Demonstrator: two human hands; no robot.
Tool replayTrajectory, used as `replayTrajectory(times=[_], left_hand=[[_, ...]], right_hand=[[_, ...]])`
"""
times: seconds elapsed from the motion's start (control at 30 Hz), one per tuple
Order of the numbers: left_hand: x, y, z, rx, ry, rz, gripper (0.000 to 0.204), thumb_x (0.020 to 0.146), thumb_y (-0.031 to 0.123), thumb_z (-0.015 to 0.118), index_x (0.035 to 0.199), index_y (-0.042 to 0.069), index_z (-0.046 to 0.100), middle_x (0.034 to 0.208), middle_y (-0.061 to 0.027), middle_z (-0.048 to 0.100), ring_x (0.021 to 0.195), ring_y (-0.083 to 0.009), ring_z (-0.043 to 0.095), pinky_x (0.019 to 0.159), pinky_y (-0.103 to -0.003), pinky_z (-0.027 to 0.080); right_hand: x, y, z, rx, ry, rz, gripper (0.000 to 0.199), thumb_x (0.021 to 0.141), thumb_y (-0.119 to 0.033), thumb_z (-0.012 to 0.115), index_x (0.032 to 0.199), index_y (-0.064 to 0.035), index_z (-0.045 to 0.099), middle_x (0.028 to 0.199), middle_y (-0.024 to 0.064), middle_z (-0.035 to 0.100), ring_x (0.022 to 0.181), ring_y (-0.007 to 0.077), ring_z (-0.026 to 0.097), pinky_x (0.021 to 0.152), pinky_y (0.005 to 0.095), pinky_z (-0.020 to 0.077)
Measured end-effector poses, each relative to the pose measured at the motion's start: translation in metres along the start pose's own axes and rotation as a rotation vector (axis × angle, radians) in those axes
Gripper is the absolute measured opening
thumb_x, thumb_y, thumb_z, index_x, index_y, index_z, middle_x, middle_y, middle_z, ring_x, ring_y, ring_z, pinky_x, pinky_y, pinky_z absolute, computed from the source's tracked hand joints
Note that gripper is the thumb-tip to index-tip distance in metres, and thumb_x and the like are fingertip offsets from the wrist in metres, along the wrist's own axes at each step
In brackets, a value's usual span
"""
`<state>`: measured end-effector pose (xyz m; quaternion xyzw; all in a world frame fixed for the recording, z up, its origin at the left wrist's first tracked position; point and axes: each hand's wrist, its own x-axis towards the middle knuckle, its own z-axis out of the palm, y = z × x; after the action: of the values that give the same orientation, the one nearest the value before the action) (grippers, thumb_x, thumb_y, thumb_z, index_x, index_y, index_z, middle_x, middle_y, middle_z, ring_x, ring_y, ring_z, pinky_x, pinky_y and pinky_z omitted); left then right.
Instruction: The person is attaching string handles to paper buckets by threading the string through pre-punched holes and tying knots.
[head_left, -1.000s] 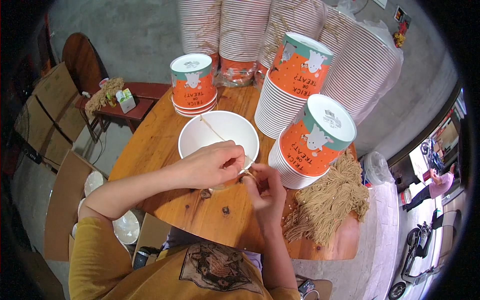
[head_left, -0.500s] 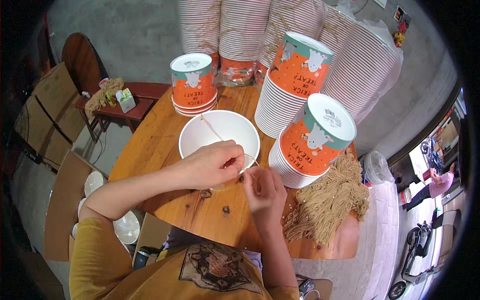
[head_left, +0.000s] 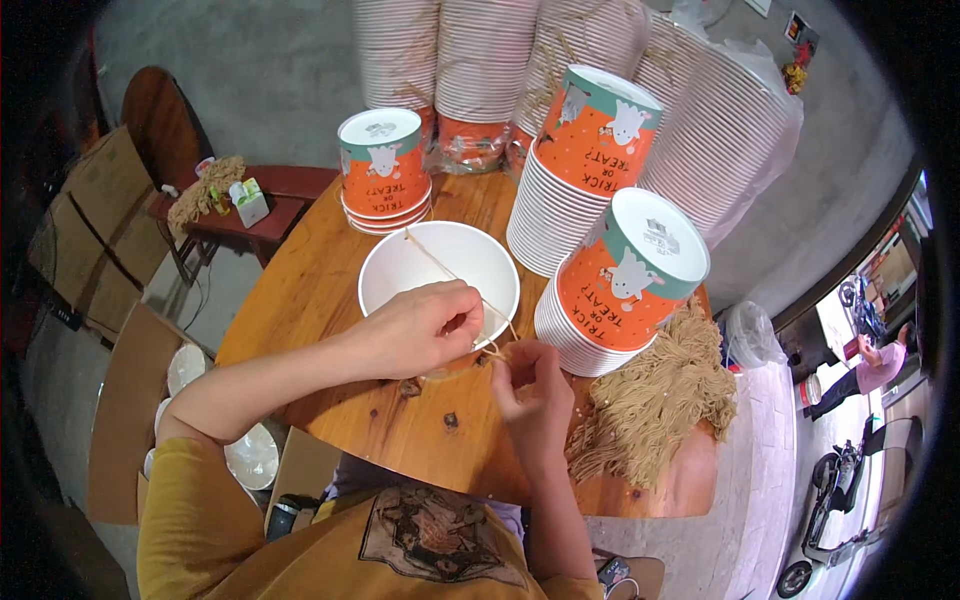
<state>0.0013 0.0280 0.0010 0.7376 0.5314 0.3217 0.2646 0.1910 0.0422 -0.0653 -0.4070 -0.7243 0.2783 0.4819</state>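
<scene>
A white-lined paper bucket stands mouth up on the wooden table, a strip of orange outer wall showing below its near rim. From its far rim a thin beige cord runs across the opening to the near rim, where it forms a small loop or knot. My left hand reaches over the near left rim, its curled fingers closed on the cord. Just right of it, my right hand pinches the cord by the knot between thumb and fingers. The fingertips partly hide the near rim.
Upside-down orange buckets stand in a short stack, a middle stack and a right stack. Tall wrapped stacks line the back. A heap of beige cords lies at right. A cardboard box holds bowl-like pieces. A person stands far right.
Near the rim, the cord now shows a loop or knot between my hands. My right hand has shifted slightly right and down; my left fingers have moved slightly left.
</scene>
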Motion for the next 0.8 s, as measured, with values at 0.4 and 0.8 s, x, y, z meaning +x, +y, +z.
replayTrajectory(times=[0.4,0.8], left_hand=[[-0.004,-0.002,0.003,0.065,0.024,0.038,0.009,0.086,0.01,0.055,0.085,0.002,0.051,0.081,-0.0122,0.054,0.077,-0.0289,0.055,0.069,-0.04,0.045],[-0.006,-0.005,0.003,0.178,0.151,0.126,0.009,0.085,0.011,0.055,0.084,0.003,0.051,0.082,-0.0111,0.055,0.08,-0.0293,0.056,0.07,-0.04,0.046]], right_hand=[[-0.003,-0.001,0.001,-0.061,-0.048,-0.001,0.018,0.083,-0.009,0.066,0.097,-0.0081,0.054,0.078,0.0099,0.064,0.069,0.0262,0.067,0.062,0.0356,0.052],[0.004,0.0,-0.011,-0.031,-0.141,-0.083,0.017,0.084,-0.003,0.064,0.097,-0.0042,0.053,0.075,0.0072,0.06,0.063,0.0175,0.06,0.06,0.029,0.0488]])
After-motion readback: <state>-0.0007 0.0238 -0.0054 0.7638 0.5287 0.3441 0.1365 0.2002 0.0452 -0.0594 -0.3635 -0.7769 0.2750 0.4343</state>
